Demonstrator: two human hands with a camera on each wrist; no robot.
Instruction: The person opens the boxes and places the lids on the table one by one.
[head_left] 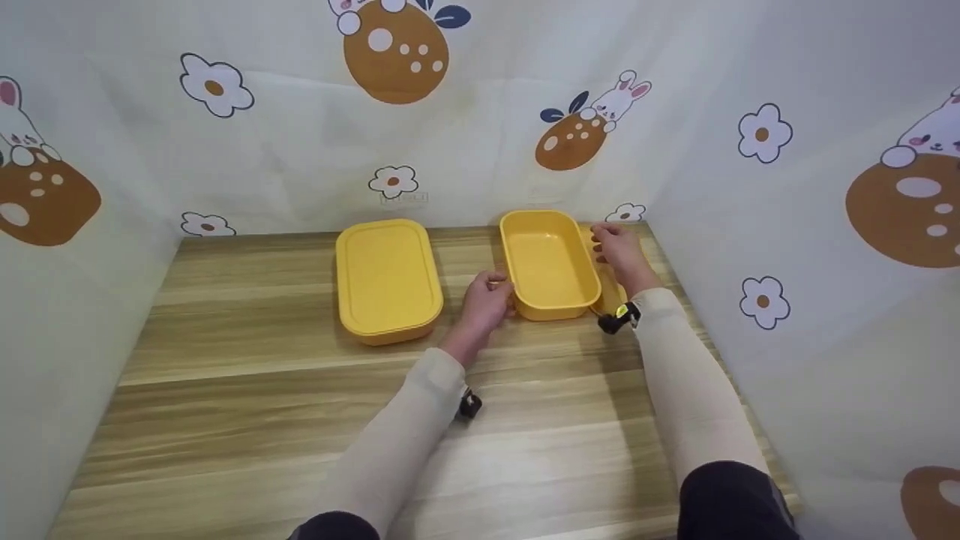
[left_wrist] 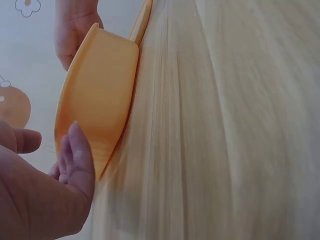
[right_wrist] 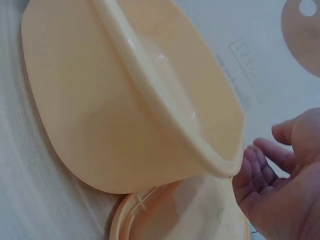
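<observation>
An uncovered yellow plastic box (head_left: 551, 262) stands on the wooden tabletop near the back wall. My left hand (head_left: 486, 301) is at its left side; in the left wrist view those fingers (left_wrist: 79, 160) lie against the box wall, thumb apart from it. On the other side is my right hand (head_left: 621, 253), its fingertips close to the rim in the right wrist view; whether they touch it I cannot tell. A yellow lid (right_wrist: 195, 215) lies beside the box, partly hidden by the box and my right hand.
Left of my left hand sits a second yellow box with its lid on (head_left: 388, 277). A patterned cloth wall (head_left: 300, 150) rises behind the table, with more cloth on both sides. Wood-grain tabletop (head_left: 247, 420) spreads toward the front left.
</observation>
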